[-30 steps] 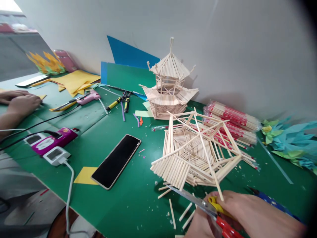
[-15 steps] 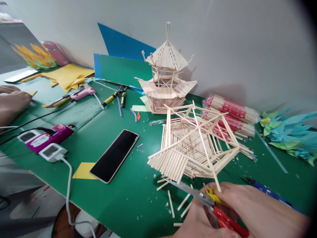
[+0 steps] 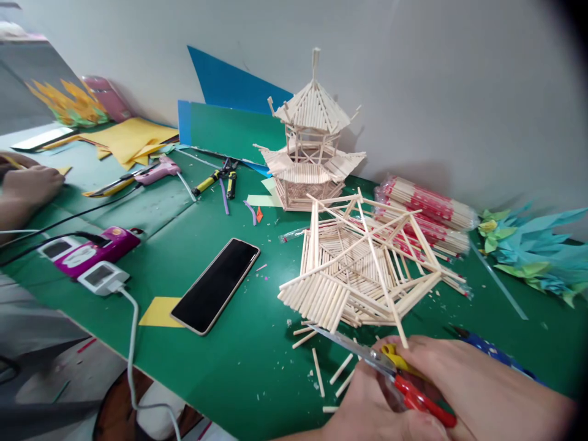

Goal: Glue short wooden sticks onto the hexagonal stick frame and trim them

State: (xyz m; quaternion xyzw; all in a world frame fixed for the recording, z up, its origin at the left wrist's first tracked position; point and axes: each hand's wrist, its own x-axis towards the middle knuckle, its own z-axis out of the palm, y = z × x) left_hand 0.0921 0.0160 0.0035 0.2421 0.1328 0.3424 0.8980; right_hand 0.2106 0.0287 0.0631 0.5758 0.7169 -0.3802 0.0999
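Observation:
My right hand is at the bottom right, fingers curled over the red and yellow handles of a pair of scissors. The blades point left, just below a flat hexagonal frame of wooden sticks. One long stick of that frame ends at my right fingertips. My left hand is closed right under the scissors, and what it holds is hidden. Short cut sticks lie on the green mat beside the blades.
A finished stick pagoda stands by the wall, with packs of chopsticks to its right. A black phone, chargers, a glue gun, pliers and coloured paper lie on the mat. Another person's hand rests at the left.
The view shifted slightly. My hands and the scissors stay at the frame's near edge, almost unmoved. The other person's hand at the left drew back a little.

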